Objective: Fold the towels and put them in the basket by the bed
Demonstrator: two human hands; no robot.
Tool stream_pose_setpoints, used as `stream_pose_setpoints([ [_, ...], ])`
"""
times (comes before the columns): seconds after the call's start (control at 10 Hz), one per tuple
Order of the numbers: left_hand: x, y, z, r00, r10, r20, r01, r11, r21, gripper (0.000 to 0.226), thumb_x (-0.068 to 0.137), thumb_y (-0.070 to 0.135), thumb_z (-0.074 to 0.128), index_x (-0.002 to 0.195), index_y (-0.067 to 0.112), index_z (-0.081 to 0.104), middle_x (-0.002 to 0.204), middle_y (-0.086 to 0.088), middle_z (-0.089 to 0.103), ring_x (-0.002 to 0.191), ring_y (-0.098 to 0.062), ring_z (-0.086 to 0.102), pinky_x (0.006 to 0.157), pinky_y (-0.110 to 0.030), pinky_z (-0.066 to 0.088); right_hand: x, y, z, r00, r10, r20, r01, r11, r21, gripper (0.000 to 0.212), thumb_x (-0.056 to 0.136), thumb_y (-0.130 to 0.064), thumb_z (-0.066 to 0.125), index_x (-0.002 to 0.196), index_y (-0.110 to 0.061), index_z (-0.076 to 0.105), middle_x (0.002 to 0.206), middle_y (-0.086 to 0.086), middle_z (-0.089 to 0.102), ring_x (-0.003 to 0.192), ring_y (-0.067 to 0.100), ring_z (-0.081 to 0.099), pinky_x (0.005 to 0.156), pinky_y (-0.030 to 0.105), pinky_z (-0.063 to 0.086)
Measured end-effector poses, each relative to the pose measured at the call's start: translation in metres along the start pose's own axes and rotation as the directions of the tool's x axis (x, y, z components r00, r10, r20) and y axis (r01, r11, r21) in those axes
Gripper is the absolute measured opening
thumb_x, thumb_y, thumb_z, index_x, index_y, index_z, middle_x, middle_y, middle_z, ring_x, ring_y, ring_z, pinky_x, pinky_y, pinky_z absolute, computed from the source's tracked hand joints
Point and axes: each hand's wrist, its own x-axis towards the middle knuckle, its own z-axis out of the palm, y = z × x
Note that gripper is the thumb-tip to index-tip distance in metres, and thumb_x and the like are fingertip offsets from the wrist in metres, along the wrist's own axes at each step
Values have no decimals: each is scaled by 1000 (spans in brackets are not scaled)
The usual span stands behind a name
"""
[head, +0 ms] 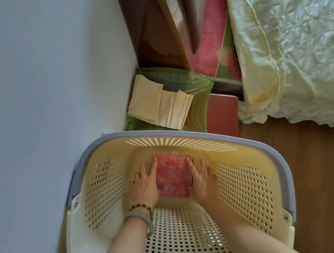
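Head view: a folded pink patterned towel [172, 177] lies flat on the bottom of the yellow plastic basket [244, 186], toward its far end. The left hand [146, 185] lies along the towel's left edge and the right hand [202, 181] along its right edge, so the towel sits between the two. The left fingers [154, 170] are straight and slightly spread, and the nearest one touches the cloth. The right fingers [191, 166] are also straight and lie close together against the other edge. Neither hand curls round the towel. Whether the right thumb is tucked under the cloth cannot be told, as that spot is dark and blurred.

The left wrist wears a bead bracelet [140, 207] and a grey bangle [140, 217].

The basket stands on the wooden floor [323, 178], close to the pale wall [23, 83] and near the bed [301, 39] with its crumpled light cover. Beyond the basket, a stack of cream paper [159, 104] rests on a green tray [194, 82]. The near rim of the basket and both forearms are cut off by the bottom edge of the view.
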Motion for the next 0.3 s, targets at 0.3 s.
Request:
stream_pose_setpoints([
  [0.3,-16,3,-27,995,-18,94,31,990,-138,97,77,36,70,147,40,3,151,-14,22,137,-36,24,106,-54,28,-16,-25,-39,997,-23,67,16,994,106,90,79,-38,66,148,-22,10,133,16,38,123,34,41,97,45,39],
])
